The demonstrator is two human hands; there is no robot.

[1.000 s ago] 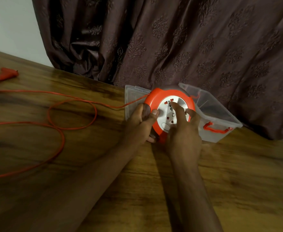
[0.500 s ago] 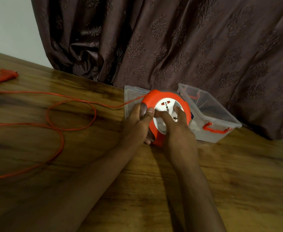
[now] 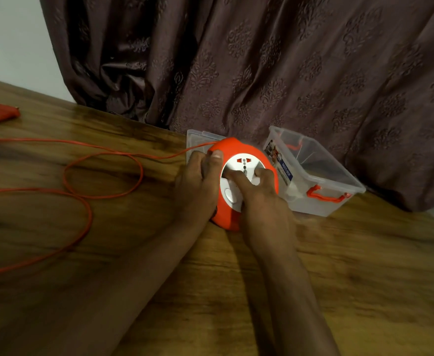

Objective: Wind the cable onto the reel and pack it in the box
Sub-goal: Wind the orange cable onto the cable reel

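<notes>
An orange cable reel [image 3: 232, 150] with a white socket face stands tilted on the wooden table [image 3: 365, 265]. My left hand [image 3: 198, 186] grips its left rim, thumb on the top edge. My right hand [image 3: 259, 199] lies on the white face with fingers curled onto the socket disc. The orange cable [image 3: 103, 176] runs from the reel's top left and lies in loose loops across the table. Its orange plug [image 3: 1, 114] rests far left. A clear plastic box [image 3: 321, 173] with orange handles stands open just right of the reel.
A clear lid [image 3: 198, 140] lies flat behind the reel against the dark patterned curtain [image 3: 262, 60]. The curtain hangs along the table's far edge. Bare wood spreads in front of my arms.
My right hand has turned on the white face, its fingers swinging round the disc. The reel has tipped and shifted slightly left. The cable loop has drawn in a little.
</notes>
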